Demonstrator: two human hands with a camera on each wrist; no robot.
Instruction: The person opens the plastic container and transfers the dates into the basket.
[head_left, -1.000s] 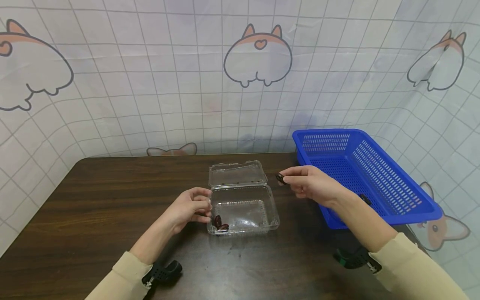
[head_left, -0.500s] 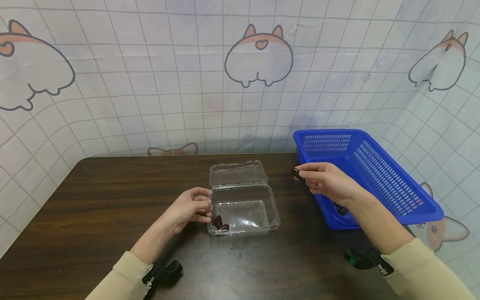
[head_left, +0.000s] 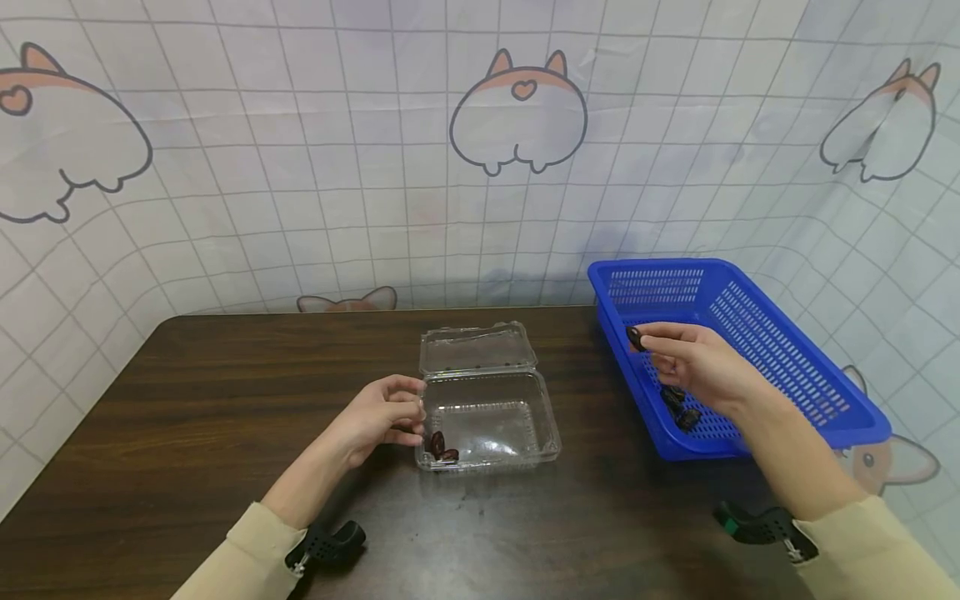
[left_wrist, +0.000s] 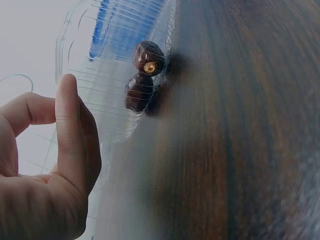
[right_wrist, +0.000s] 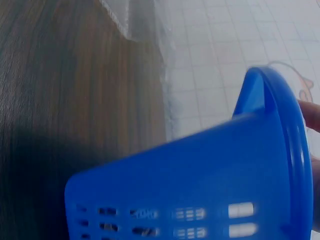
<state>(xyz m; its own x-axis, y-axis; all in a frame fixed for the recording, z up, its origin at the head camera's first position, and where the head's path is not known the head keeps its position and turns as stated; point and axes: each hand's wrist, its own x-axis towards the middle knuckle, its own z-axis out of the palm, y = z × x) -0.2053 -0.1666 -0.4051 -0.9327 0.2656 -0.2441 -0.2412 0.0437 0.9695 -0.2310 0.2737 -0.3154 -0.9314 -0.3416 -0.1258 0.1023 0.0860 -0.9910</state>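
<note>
My right hand [head_left: 697,362] pinches a dark brown date [head_left: 635,337] between thumb and fingertips, over the near left part of a blue plastic basket [head_left: 795,354]. Several more dates [head_left: 687,418] lie on the basket floor below that hand. My left hand [head_left: 382,415] rests its loosely bent fingers at the left side of a clear plastic clamshell box [head_left: 487,462], whose lid [head_left: 476,350] is folded back. Two glossy dates [left_wrist: 139,92] sit in the box's near left corner. In the right wrist view, the basket wall [right_wrist: 215,165] hides most of the right hand.
Both containers stand on a dark wooden table [head_left: 225,400], the box left of the basket with a strip of tabletop between them. Behind the table hangs a white gridded cloth [head_left: 337,167] with corgi drawings. Each wrist wears a black strap mount [head_left: 326,546].
The right hand has moved right with the pinched date, from beside the box's lid to over the basket, uncovering dates on the basket floor. My left hand and the box have stayed put.
</note>
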